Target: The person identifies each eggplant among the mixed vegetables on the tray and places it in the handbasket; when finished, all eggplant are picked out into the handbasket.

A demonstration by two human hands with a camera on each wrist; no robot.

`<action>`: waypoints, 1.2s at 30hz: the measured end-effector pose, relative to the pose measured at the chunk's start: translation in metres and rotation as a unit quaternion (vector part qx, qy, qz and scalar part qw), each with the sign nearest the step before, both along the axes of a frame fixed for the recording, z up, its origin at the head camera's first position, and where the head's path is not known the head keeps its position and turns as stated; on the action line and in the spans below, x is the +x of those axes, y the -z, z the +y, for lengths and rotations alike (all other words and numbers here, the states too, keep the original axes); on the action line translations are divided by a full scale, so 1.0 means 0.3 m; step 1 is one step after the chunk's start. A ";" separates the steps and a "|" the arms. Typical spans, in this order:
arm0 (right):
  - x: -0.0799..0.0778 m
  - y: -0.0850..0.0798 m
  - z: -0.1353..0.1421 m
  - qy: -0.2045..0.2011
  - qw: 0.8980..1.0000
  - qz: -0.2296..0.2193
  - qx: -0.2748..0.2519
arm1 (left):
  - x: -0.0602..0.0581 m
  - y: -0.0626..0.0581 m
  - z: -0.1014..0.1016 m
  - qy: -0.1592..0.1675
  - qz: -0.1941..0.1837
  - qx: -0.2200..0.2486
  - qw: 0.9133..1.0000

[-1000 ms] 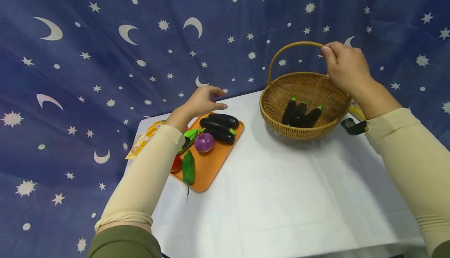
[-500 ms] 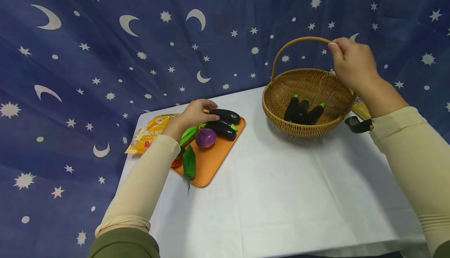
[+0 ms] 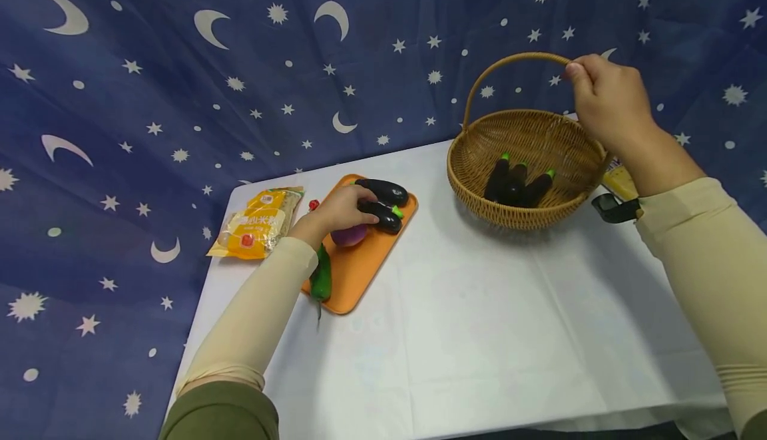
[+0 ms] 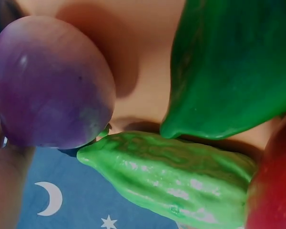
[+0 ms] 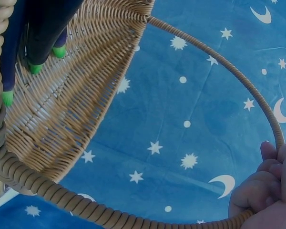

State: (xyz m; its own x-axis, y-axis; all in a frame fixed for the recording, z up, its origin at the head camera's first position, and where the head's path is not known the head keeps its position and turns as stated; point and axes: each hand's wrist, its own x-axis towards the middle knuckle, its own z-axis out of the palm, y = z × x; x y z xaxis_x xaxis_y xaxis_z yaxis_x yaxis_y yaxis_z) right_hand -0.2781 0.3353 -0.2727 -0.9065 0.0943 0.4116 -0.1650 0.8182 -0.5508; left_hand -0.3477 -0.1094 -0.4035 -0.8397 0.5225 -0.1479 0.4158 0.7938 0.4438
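Note:
With the thumb on one side and fingers on the other, my left hand (image 3: 343, 210) grips a dark eggplant (image 3: 386, 219) on the orange tray (image 3: 350, 280). Another eggplant (image 3: 388, 192) lies just behind it. A purple onion (image 4: 52, 86) sits under the hand, beside a bitter melon (image 4: 176, 179), a green pepper (image 4: 233, 71) and a red rounded piece (image 4: 276, 186), partly out of view. My right hand (image 3: 614, 102) holds the arched handle (image 5: 229, 62) of a wicker basket (image 3: 521, 217). Three eggplants (image 3: 509, 184) with green stem ends lie inside the basket.
A yellow food bag (image 3: 254, 223) lies left of the tray on the white-covered table (image 3: 479, 333). Another yellow packet (image 3: 620, 184) shows partly behind the basket and right forearm. A blue star-and-moon cloth (image 3: 269, 94) hangs right behind the table.
My left hand has come down from above the tray onto the eggplants, and its fingers have closed on one. The right hand keeps its hold on the basket handle.

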 end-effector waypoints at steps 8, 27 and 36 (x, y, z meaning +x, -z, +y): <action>-0.004 0.000 0.000 -0.002 1.000 0.003 0.001 | -0.006 0.032 0.010 0.020 0.021 -0.053 0.998; -0.006 0.007 0.004 0.018 1.000 0.000 0.012 | -0.010 0.005 0.036 0.054 0.045 -0.027 0.997; -0.004 0.007 -0.001 0.011 1.000 0.004 0.011 | -0.007 -0.039 0.039 0.044 0.078 0.017 0.996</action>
